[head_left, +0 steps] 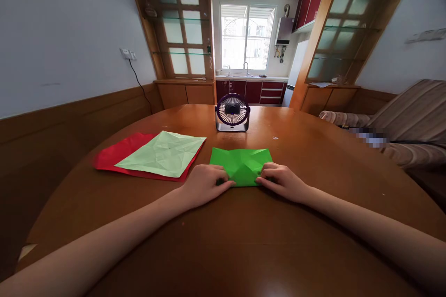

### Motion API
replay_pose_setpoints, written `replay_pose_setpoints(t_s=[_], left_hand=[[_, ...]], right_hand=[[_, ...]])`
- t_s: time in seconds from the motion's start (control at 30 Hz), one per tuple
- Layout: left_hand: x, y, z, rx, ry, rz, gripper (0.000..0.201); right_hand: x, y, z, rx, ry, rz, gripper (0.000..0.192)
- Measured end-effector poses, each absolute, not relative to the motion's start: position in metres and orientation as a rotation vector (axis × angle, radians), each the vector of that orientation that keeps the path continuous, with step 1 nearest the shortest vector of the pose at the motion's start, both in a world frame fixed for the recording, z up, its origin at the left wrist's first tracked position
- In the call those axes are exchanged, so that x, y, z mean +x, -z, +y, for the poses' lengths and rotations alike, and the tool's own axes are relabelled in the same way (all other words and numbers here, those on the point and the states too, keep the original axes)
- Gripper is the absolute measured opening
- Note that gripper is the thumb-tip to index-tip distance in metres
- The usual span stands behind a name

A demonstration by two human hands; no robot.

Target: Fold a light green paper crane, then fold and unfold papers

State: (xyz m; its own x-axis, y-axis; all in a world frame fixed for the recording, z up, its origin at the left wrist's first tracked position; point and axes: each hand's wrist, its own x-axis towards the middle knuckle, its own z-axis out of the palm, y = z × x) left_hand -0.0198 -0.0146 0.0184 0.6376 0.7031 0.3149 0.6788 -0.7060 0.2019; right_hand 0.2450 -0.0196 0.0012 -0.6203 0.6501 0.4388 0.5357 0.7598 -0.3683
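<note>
A bright green sheet of paper (pixel 240 160), creased and partly folded, lies on the wooden table in front of me. My left hand (pixel 208 183) grips its near left corner, thumb below and curled fingers on top. At the near right corner, my right hand (pixel 283 181) pinches the paper between thumb and bent fingers. The near edge runs straight between both thumbs, while the far edge lifts slightly in places. Some of the paper beneath the fingers is hidden.
Left of my hands, a pale green creased sheet (pixel 163 151) rests on red paper (pixel 118 153). A small dark fan (pixel 232 111) stands beyond the green paper. The table (pixel 251 241) has a rounded edge. A striped sofa (pixel 411 116) is at the right.
</note>
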Motion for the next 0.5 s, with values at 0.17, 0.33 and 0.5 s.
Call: replay_pose_setpoints(t_s=[0.17,0.33,0.5], left_hand=[[-0.014,-0.016,-0.014,2.593,-0.625,1.415,0.033],[-0.013,-0.011,-0.011,2.525,-0.627,1.496,0.034],[-0.009,-0.007,-0.008,2.529,-0.545,1.576,0.032]], right_hand=[[0.235,0.0,-0.021,-1.166,-0.239,-2.291,0.034],[0.227,0.001,-0.02,-1.338,-0.227,-2.249,0.026],[0.225,0.003,-0.017,-1.397,-0.238,-2.223,0.014]])
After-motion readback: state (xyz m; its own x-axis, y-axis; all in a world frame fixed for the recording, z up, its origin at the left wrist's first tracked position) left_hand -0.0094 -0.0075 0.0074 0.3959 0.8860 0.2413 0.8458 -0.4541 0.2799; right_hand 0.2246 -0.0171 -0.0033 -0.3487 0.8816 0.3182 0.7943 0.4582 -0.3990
